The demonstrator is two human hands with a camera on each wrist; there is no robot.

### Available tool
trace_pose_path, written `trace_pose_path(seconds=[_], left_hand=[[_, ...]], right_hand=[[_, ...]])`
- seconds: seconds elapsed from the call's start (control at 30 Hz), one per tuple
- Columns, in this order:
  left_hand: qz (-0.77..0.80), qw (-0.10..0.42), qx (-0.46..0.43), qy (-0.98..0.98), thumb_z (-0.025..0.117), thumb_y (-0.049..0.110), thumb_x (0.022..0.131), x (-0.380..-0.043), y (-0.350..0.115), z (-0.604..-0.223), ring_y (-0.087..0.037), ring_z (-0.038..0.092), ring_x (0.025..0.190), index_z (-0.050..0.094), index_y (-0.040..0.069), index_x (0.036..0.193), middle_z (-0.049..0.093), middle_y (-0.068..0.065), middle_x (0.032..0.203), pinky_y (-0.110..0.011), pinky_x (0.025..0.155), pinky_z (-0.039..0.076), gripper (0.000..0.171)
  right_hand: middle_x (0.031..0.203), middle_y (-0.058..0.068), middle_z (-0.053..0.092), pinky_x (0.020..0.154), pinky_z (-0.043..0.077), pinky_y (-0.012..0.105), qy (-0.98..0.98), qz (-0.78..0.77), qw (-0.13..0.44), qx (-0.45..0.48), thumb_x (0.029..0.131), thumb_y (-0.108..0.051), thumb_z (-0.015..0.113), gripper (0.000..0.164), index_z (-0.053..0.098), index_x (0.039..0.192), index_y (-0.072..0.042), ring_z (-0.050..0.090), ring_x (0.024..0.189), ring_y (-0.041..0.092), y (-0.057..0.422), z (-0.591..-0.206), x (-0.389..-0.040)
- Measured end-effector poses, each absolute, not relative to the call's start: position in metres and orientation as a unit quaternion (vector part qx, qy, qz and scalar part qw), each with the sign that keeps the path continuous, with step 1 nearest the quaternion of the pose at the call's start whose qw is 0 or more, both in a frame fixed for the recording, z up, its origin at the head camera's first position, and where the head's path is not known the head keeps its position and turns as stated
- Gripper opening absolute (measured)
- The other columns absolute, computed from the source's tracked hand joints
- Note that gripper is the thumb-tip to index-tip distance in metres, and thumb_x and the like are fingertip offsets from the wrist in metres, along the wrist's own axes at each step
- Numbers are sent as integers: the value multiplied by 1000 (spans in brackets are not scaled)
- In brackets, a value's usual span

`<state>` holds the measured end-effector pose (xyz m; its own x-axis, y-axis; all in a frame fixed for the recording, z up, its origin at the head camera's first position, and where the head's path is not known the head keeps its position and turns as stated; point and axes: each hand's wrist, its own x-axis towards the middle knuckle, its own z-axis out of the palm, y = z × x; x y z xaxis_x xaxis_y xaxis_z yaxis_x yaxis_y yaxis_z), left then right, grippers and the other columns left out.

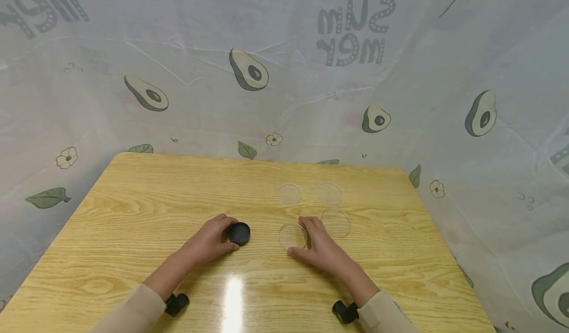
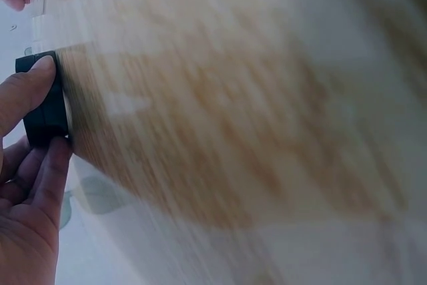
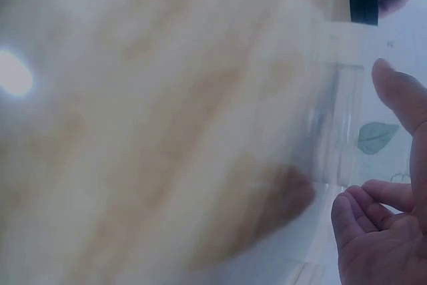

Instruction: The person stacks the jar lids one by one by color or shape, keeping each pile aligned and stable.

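My left hand (image 1: 212, 239) pinches a short black round container (image 1: 239, 234) that rests on the table; its top looks slightly sunken. The left wrist view shows the thumb on one side of the black wall (image 2: 47, 108) and fingertips on the other. To the right, my right hand (image 1: 321, 246) is spread beside a clear round dish (image 1: 291, 236), thumb at its near side and fingers at its far side. In the right wrist view, the thumb and fingers stand apart around the see-through dish (image 3: 340, 128); firm contact is not visible.
Behind and right of the right hand lie more clear round pieces: one at the back (image 1: 289, 193), another at the back right (image 1: 329, 193), and a third (image 1: 335, 223) close to that hand. A wood-grain table (image 1: 133, 199) meets a printed curtain (image 1: 200, 101).
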<state>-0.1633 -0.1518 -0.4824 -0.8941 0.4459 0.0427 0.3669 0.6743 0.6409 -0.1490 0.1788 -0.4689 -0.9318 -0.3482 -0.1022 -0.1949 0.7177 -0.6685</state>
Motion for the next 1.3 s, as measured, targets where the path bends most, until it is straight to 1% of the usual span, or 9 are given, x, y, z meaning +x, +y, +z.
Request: trace_pose_path(seconds=[0.2, 0.43, 0.73, 1.0, 1.3], left_hand=[[336, 55, 221, 914, 89, 17, 85, -163, -152, -480, -18, 66, 99, 67, 2, 128, 67, -8, 114, -38, 85, 58, 51], [338, 54, 223, 913, 89, 17, 85, -164, -151, -482, -18, 65, 98, 67, 1, 128, 67, -8, 113, -37, 84, 57, 51], [347, 59, 219, 910, 88, 16, 85, -163, -150, -483, -20, 66, 101, 66, 1, 129, 67, -10, 116, -40, 87, 58, 51], [347, 62, 220, 910, 88, 16, 86, -163, -151, -482, -20, 66, 101, 66, 2, 129, 67, -10, 117, -39, 87, 58, 50], [347, 58, 222, 909, 88, 17, 86, -162, -152, -481, -20, 66, 102, 66, 1, 129, 67, -10, 118, -38, 87, 58, 50]], right_hand=[[155, 18, 44, 120, 42, 56, 925, -344, 94, -133, 93, -41, 81, 89, 38, 159, -1, 44, 148, 36, 180, -467, -159], [157, 20, 41, 117, 44, 59, 926, -346, 84, -127, 96, -38, 77, 85, 34, 160, -1, 45, 147, 38, 183, -464, -174], [157, 25, 38, 115, 46, 58, 918, -368, 82, -123, 99, -33, 74, 84, 30, 161, 2, 45, 145, 44, 183, -457, -195], [156, 26, 40, 115, 45, 59, 925, -352, 75, -125, 100, -35, 73, 82, 33, 160, 4, 45, 144, 44, 178, -460, -212], [155, 28, 41, 116, 44, 60, 932, -333, 82, -117, 100, -35, 73, 82, 33, 158, 7, 44, 144, 44, 172, -468, -228]])
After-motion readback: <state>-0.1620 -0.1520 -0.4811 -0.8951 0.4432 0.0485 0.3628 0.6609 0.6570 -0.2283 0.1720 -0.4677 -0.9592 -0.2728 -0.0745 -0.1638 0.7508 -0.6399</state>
